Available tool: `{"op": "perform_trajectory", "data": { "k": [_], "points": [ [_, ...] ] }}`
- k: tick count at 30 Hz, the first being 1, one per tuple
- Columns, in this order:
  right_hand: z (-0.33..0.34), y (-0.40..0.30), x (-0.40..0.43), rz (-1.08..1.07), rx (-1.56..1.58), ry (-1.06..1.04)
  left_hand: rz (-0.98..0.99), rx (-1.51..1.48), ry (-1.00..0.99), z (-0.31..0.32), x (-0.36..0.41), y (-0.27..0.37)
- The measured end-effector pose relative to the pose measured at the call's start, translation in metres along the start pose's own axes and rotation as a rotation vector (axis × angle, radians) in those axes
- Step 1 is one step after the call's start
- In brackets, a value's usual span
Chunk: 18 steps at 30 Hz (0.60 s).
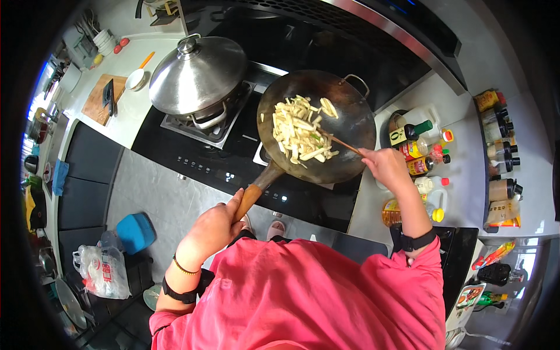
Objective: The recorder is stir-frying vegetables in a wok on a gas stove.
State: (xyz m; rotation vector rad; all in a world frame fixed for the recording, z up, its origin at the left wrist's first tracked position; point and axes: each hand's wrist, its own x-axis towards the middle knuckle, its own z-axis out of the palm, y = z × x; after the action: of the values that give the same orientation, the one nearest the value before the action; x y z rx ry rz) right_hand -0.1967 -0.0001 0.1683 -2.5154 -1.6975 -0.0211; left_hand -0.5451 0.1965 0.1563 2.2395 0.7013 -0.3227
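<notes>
A dark wok (pixel 350 127) sits on the right side of the black cooktop (pixel 175 144). My left hand (pixel 218 223) grips its wooden handle (pixel 249 202) from below. Pale sliced food (pixel 302 131), with a few green bits, is heaped in the left and middle part of the wok. My right hand (pixel 387 168), at the wok's right rim, holds thin wooden chopsticks (pixel 345 144); their far ends reach into the food. On the left burner stands a pot under a domed steel lid (pixel 197 74).
Bottles of sauce (pixel 407 133) and oil (pixel 392 213) crowd the counter right of the wok. To the left lie a wooden cutting board (pixel 98 98) with a knife (pixel 109 97), and a white bowl (pixel 135 80). A range hood (pixel 393 39) overhangs the back right.
</notes>
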Motion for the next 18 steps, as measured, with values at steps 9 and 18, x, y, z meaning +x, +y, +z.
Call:
{"op": "perform_trajectory", "data": {
  "k": [9,18],
  "points": [
    [-0.055,0.034,0.028,0.391,0.103,-0.124,0.005,0.018,0.021,0.001,-0.003,-0.001],
    [0.034,0.09,0.09,0.482,0.83,-0.363,0.027,-0.002,0.034,0.002,-0.002,-0.003]
  ]
}}
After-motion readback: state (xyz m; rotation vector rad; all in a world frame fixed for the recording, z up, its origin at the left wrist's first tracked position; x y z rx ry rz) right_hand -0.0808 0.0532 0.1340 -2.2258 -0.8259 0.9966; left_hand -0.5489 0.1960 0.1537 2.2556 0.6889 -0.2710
